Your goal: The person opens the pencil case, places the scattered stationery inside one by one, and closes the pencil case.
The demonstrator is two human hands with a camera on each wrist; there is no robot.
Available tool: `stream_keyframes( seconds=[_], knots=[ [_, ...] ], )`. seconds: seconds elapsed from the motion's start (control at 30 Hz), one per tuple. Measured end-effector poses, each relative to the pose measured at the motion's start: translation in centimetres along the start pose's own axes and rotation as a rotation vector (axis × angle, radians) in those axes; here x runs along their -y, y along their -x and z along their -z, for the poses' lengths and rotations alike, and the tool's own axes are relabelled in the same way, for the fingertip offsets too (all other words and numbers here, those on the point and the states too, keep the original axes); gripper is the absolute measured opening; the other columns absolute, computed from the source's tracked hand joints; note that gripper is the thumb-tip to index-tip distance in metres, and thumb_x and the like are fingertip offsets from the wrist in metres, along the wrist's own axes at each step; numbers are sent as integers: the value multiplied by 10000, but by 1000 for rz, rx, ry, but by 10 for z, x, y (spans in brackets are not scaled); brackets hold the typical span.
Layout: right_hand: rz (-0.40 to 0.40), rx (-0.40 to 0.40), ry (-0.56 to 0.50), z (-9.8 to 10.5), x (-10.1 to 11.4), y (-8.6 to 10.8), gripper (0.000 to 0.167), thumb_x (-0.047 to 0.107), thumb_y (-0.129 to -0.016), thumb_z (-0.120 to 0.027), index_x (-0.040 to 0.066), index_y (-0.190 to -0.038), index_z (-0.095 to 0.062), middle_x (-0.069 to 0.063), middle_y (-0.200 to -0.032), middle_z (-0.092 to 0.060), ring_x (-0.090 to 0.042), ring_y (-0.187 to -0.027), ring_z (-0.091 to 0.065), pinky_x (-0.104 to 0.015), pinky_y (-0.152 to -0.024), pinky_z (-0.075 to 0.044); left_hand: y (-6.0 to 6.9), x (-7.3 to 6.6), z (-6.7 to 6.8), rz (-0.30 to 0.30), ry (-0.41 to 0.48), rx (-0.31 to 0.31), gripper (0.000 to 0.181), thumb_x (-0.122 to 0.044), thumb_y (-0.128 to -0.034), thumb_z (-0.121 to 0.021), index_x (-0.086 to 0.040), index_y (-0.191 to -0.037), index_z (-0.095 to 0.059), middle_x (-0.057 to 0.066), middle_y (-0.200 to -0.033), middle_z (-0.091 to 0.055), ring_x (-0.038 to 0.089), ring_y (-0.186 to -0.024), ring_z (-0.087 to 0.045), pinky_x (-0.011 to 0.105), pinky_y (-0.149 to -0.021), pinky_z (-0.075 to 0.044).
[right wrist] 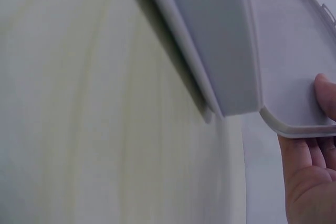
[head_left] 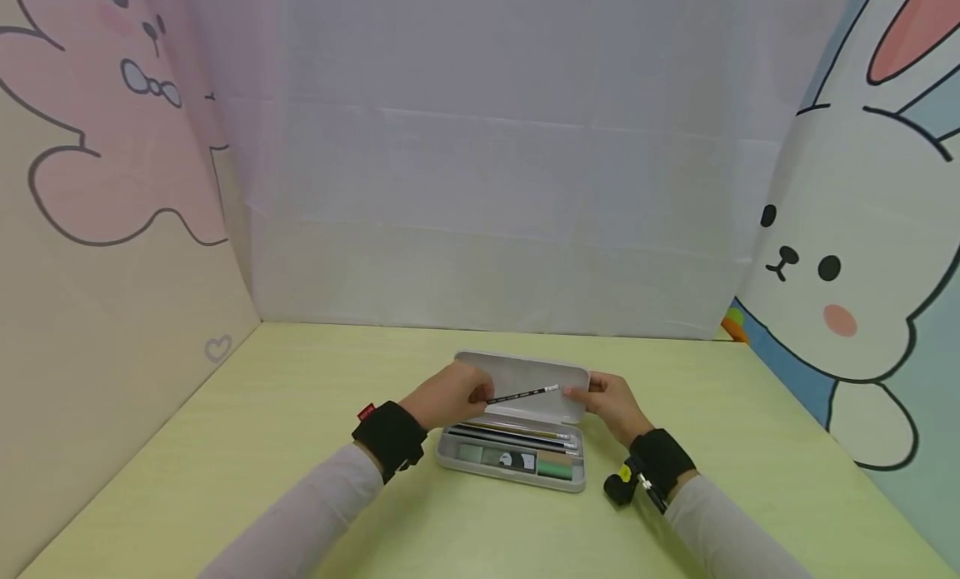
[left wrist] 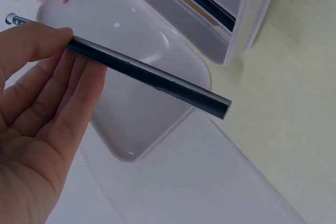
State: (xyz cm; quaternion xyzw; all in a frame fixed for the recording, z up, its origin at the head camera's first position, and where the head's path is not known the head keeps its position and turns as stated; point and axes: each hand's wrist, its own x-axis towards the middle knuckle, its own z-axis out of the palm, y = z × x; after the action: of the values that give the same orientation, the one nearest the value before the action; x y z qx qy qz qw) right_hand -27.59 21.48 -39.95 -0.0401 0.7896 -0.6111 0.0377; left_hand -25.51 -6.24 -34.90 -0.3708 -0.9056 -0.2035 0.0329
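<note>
In the head view, a pencil case (head_left: 510, 481) lies on the table with its lid (head_left: 517, 371) raised. My left hand (head_left: 448, 394) pinches a dark pencil (head_left: 523, 395) between thumb and fingers, above the case and in front of the lid. The left wrist view shows the pencil (left wrist: 157, 81) lying across the fingertips, its flat-cut end pointing away from the hand. My right hand (head_left: 613, 402) grips the lid's right edge; in the right wrist view its thumb lies on the lid's inner face, the fingers behind. Several pencils (head_left: 517, 433) lie in the case's rear compartment.
The case's front compartment holds a green-and-tan eraser-like block (head_left: 555, 465) and a small item with a black-and-white picture (head_left: 517, 461). A pale yellow table (head_left: 337, 371) surrounds the case. Printed cloth walls (head_left: 487, 187) stand behind and at both sides.
</note>
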Motion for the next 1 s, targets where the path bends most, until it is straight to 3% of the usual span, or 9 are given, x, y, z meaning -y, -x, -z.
stream_keyframes(
  seconds=[0.33, 0.63, 1.0],
  knots=[
    [5, 10, -23, 0, -1, 1, 423, 118, -877, -675, -134, -1203, -581, 37, -933, -724, -5, -823, -623, -200, -747, -521, -16, 2, -25, -117, -37, -3, 65, -44, -845, -671, -98, -845, -707, 3, -765, -663, 59, -664, -532, 172, -623, -444],
    [4, -6, -14, -1, -2, 0, 424, 108, -871, -682, -127, -1211, -583, -72, -1035, -731, -44, -860, -653, -247, -792, -550, -28, 1, -38, -142, -92, 28, 54, -56, -822, -705, -108, -807, -705, -19, -746, -660, 39, -664, -515, 153, -628, -439],
    [-1, -2, 1, -1, -3, -1, 447, 144, -883, -678, -104, -1241, -577, -177, -1161, -689, -114, -955, -667, -333, -866, -558, -25, -2, -45, -146, -153, 75, 71, -18, -809, -699, -87, -795, -710, -2, -696, -641, 37, -629, -474, 154, -603, -406]
  ],
)
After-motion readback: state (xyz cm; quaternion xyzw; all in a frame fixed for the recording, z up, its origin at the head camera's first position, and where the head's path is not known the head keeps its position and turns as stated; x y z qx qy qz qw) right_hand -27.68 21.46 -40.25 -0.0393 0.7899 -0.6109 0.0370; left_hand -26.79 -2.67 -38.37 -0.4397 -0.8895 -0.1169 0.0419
